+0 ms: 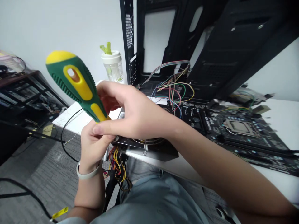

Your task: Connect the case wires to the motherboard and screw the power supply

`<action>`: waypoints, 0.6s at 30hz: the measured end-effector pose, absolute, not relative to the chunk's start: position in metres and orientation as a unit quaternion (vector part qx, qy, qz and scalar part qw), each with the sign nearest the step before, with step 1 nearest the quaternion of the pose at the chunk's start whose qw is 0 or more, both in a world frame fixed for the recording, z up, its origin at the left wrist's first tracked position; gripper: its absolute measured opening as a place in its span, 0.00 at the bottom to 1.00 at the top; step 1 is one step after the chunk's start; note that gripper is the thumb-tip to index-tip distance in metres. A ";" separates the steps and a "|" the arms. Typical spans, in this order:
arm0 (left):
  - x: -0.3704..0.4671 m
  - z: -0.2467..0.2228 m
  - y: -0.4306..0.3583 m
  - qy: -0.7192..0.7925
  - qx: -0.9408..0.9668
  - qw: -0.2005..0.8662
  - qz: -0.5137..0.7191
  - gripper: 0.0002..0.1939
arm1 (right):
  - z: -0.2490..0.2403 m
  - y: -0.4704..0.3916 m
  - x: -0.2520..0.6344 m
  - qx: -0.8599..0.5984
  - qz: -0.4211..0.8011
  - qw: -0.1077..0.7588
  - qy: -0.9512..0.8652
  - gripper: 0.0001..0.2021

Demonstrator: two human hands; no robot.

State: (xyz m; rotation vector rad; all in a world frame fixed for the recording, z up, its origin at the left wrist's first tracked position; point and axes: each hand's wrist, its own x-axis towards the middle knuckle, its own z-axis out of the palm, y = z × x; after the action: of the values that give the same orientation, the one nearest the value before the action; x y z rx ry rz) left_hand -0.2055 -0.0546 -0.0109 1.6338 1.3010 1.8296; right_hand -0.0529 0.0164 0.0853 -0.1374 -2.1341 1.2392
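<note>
A green and yellow screwdriver (80,85) is tilted with its thick handle up to the left. My right hand (133,112) has its fingers closed around the lower end of this handle; the shaft and tip are hidden by the hands. Just below, my left hand (94,146), with a pale wristband, has curled fingers and its thumb pressed in, touching the right thumb. What it grips is hidden. Under both hands lies a black power supply (149,149) with a wire fan guard. A bundle of coloured cables (118,163) hangs from its left end.
Behind stands an open black computer case (182,46) with loose thin wires (173,88). To the right a motherboard (243,130) lies on the white table (191,168). A lidded cup (113,65) is near the case. Black cables run over the floor (42,174).
</note>
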 end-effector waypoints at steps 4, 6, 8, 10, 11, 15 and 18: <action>-0.199 -0.007 -0.054 0.430 0.572 0.206 0.667 0.16 | 0.087 0.020 -0.051 -0.014 0.498 0.303 -0.812 0.16; -0.198 -0.008 -0.054 0.429 0.563 0.221 0.671 0.16 | 0.087 0.021 -0.051 -0.018 0.523 0.291 -0.801 0.18; -0.198 -0.009 -0.055 0.425 0.559 0.233 0.673 0.15 | 0.088 0.022 -0.051 -0.019 0.555 0.269 -0.787 0.19; -0.198 -0.010 -0.056 0.428 0.561 0.237 0.668 0.13 | 0.088 0.023 -0.051 -0.014 0.575 0.253 -0.778 0.21; -0.199 -0.010 -0.057 0.432 0.564 0.233 0.664 0.13 | 0.088 0.024 -0.051 -0.011 0.580 0.250 -0.775 0.21; -0.198 -0.007 -0.058 0.452 0.571 0.188 0.659 0.13 | 0.087 0.023 -0.052 -0.001 0.563 0.257 -0.785 0.17; -0.196 -0.004 -0.058 0.453 0.575 0.163 0.662 0.14 | 0.086 0.023 -0.053 -0.003 0.535 0.261 -0.803 0.15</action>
State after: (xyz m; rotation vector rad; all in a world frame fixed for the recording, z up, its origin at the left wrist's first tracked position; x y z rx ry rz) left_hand -0.1963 -0.0580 -0.0041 1.6395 1.2929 1.8872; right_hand -0.0534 0.0232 0.0864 -0.0092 -2.1748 1.4498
